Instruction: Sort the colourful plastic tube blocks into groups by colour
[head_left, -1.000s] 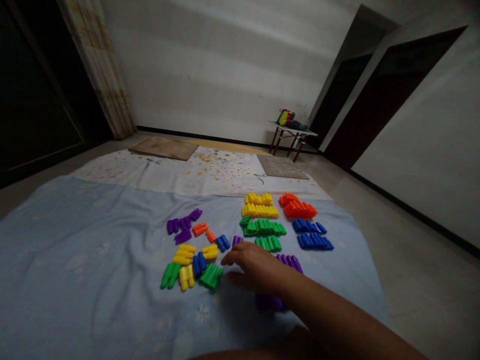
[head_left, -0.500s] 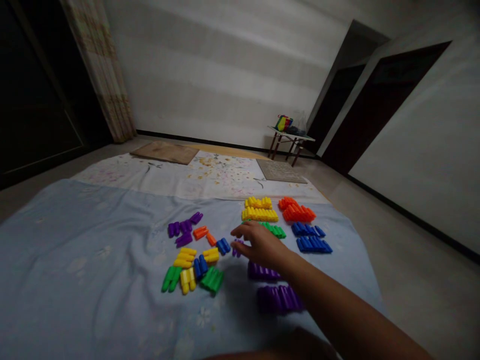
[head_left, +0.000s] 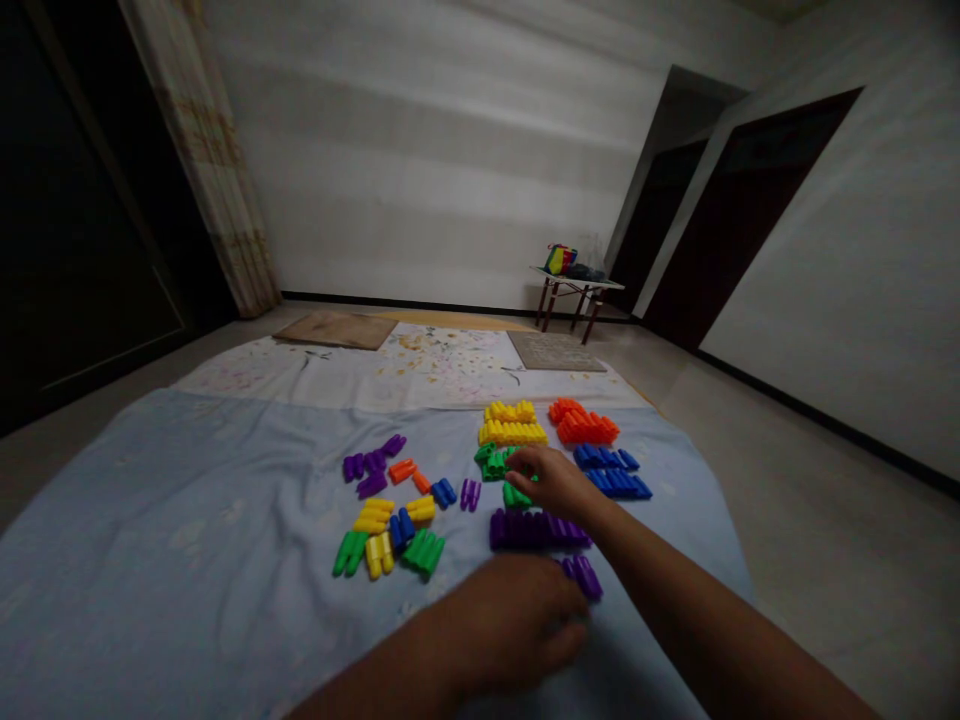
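My right hand is over the green pieces, its thumb and forefinger curled near them; whether anything is between them is too small to tell. Nearer to me, my left hand is blurred beside the front purple pieces and partly covers them. Behind it lies a purple row. A small purple piece lies alone to the left of my right hand. Yellow rows, orange rows and blue rows lie beyond and to the right.
Loose purple, orange, yellow, blue and green pieces are scattered left on the blue cloth. Two mats, one brown, one grey, lie at the far edge. A small table stands behind.
My right hand has moved right, from above the lone purple piece to the green pieces. My left hand has come in from the bottom edge to the front purple pieces. The view has shifted slightly.
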